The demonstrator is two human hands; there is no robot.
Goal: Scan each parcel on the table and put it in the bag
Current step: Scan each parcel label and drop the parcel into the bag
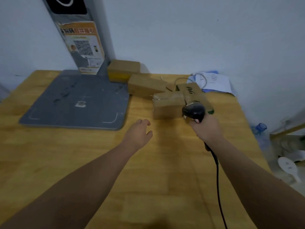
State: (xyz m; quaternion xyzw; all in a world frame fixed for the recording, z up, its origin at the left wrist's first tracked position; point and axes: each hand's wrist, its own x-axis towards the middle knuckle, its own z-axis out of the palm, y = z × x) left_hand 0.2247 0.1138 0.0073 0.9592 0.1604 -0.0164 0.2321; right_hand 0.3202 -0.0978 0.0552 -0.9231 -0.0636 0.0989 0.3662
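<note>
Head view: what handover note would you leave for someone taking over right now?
Left hand: open, hovering over the wooden table, short of the nearest parcel.
Right hand: grips the black corded scanner, near that parcel.
Four cardboard parcels sit on the table: nearest parcel, lettered parcel behind it, middle parcel, back parcel.
No bag in view.
Done: nothing visibly bagged.
Left: scan and bag all four.

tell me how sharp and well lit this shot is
Head view: dim, flat light with no glare; soft blur overall, smearing the print on the parcels and detail on the scanner; the wide lens bows the table edges; a faint shadow lies beside the left hand.
</note>
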